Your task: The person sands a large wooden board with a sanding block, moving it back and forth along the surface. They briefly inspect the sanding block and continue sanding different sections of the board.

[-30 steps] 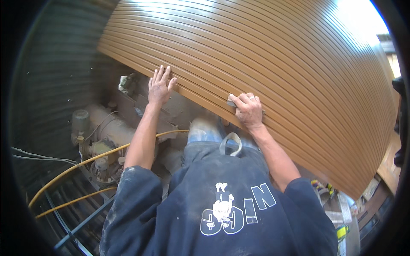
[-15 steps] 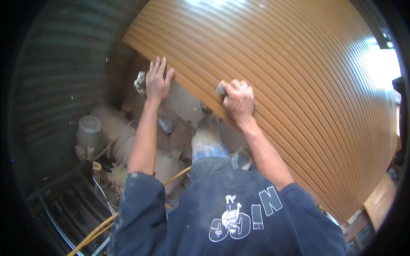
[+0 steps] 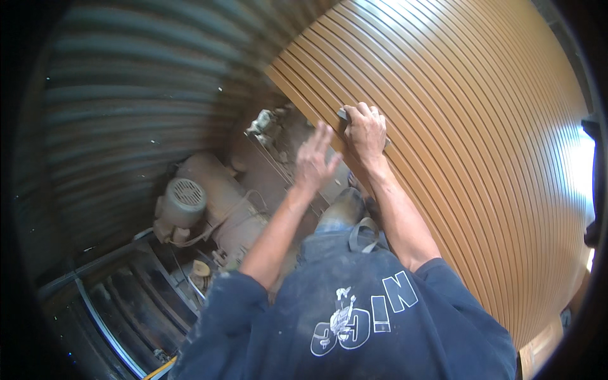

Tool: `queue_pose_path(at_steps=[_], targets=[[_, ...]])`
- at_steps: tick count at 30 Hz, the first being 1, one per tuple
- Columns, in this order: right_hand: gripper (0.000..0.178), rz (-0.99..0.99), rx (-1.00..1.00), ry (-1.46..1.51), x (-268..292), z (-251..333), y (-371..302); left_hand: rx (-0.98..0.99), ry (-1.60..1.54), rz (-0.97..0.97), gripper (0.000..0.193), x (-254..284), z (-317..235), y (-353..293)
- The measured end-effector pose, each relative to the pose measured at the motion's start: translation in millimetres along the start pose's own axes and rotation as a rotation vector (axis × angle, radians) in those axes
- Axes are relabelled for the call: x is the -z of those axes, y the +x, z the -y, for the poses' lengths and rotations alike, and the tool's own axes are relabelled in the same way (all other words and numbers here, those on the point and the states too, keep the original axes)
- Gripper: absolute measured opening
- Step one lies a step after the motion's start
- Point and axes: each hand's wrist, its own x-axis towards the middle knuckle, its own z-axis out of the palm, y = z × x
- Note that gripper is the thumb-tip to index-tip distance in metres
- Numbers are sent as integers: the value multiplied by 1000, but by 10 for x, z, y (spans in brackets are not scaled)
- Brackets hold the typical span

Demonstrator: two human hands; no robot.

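A large brown grooved panel [image 3: 456,126] rises across the right side. My right hand [image 3: 366,134] lies on it close to its left edge, fingers curled over a small grey pad [image 3: 343,114]; most of the pad is hidden under the palm, so its exact kind does not show. My left hand [image 3: 313,161] is in the air just left of the panel's edge, slightly blurred, its fingers stretched out and nothing in them.
Corrugated metal sheeting [image 3: 145,95] forms the wall at left. Below it stand a dusty electric motor [image 3: 183,201] and a rounded tank [image 3: 215,174]. Metal bars [image 3: 107,335] lie at lower left, and a pale crumpled clump [image 3: 263,123] sits beyond my left hand.
My left hand has come off the panel's edge and is now closer to my right hand. My right hand stays on the panel with the grey pad. The whole view has shifted.
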Motion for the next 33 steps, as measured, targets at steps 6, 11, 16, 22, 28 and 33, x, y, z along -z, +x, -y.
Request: queue_pose_path(at_steps=[6,11,16,22,28,33], targets=[[13,98,8,9,-329,143,497,134,-211,102,79,-177,-458,-419],[12,88,11,-82,-556,133,537,44,-288,290,57,-80,-902,-671],[14,278,-26,104,-399,317,1278,-49,-419,273,42,246,-643,-295],[37,585,-478,748,473,117,1579,411,-692,60,36,858,213,678],[39,430,-738,1573,911,222,920,372,-793,345,41,1456,-538,1078],[31,251,-769,1832,1150,227,690,274,-603,302,33,1574,-936,1115]])
